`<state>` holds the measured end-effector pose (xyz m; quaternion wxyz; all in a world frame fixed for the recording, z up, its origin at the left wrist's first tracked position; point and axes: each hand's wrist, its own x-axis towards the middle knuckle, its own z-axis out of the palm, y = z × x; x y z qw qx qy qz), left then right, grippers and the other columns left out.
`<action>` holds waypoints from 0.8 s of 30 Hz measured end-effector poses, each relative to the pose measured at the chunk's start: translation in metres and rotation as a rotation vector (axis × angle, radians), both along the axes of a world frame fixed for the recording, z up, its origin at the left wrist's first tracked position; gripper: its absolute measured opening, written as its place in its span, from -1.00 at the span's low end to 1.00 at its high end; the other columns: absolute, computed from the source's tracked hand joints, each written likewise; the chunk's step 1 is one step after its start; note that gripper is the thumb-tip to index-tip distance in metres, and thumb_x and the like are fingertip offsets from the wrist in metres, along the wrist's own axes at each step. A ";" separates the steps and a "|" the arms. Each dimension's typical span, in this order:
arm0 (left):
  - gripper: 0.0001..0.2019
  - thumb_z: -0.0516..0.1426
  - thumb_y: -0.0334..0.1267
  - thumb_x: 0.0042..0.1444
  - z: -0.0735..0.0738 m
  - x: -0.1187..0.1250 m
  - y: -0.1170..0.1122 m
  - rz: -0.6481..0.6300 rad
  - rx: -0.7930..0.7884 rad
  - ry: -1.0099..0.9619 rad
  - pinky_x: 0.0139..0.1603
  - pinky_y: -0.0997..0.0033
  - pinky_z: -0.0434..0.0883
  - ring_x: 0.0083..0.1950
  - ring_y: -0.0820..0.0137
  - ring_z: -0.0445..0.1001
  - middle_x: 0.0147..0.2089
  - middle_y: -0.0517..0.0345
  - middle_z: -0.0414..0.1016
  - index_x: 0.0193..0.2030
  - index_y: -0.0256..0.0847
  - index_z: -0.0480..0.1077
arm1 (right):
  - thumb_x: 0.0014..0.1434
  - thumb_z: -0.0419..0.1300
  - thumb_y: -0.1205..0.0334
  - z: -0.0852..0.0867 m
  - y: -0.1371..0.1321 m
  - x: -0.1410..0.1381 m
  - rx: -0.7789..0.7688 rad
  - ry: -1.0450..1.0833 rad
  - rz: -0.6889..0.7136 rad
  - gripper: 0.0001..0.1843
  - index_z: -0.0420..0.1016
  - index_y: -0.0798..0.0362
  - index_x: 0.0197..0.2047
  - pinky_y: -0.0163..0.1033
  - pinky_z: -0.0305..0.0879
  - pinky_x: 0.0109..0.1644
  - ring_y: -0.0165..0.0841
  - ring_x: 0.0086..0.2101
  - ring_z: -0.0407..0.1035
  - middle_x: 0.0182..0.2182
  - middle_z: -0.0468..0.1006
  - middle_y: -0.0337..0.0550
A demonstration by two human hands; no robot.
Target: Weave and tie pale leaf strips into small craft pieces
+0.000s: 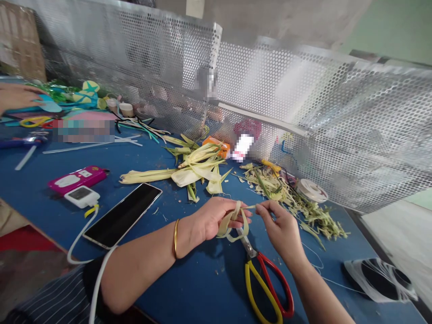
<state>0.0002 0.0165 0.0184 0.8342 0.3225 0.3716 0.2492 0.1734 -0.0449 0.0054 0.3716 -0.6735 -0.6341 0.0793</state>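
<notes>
My left hand [211, 218], with a gold bangle on its wrist, is closed around looped pale leaf strips [232, 222] just above the blue table [189, 279]. My right hand [280, 225] pinches the end of one strip at the right of the loops. Directly under the two hands lie scissors [266, 281] with one red and one yellow handle, blades pointing up toward the strips. A pile of whole pale green leaves [192, 168] lies behind my hands.
Leaf trimmings [297, 202] and a thread spool [312, 190] lie right. A phone [123, 215], white charger [82, 196] and pink box [77, 178] lie left. A perforated metal screen [303, 108] walls the back. Another person's hand [16, 96] is at far left.
</notes>
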 end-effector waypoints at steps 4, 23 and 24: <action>-0.85 0.22 -0.32 0.12 -0.004 0.000 0.000 -0.108 0.018 -0.010 -0.44 0.56 0.40 -0.42 0.46 0.54 -0.26 -0.11 0.62 -0.33 -0.41 0.54 | 0.28 0.08 0.00 -0.003 -0.001 0.001 0.085 -0.095 -0.022 -0.66 0.44 0.00 -0.41 -0.26 0.19 -0.29 -0.28 -0.33 0.38 -0.45 0.52 -0.18; -0.76 0.05 -0.44 0.23 0.001 0.006 -0.002 0.012 -0.199 -0.059 -0.46 0.60 0.37 -0.51 0.53 0.43 -0.52 0.19 0.51 -0.44 -0.33 0.46 | 0.30 -0.04 0.51 0.002 -0.019 -0.051 0.431 -0.847 0.533 -0.67 0.54 0.16 -0.17 -0.07 0.20 -0.06 -0.26 -0.38 0.36 -0.40 0.51 -0.10; -0.74 0.05 -0.44 0.23 0.002 0.006 -0.004 0.011 -0.199 -0.049 -0.45 0.60 0.38 -0.50 0.52 0.44 -0.53 0.20 0.51 -0.45 -0.33 0.46 | 0.31 -0.06 0.51 -0.002 -0.018 -0.056 0.422 -0.904 0.515 -0.66 0.55 0.21 -0.20 -0.05 0.19 -0.04 -0.23 -0.39 0.35 -0.41 0.50 -0.07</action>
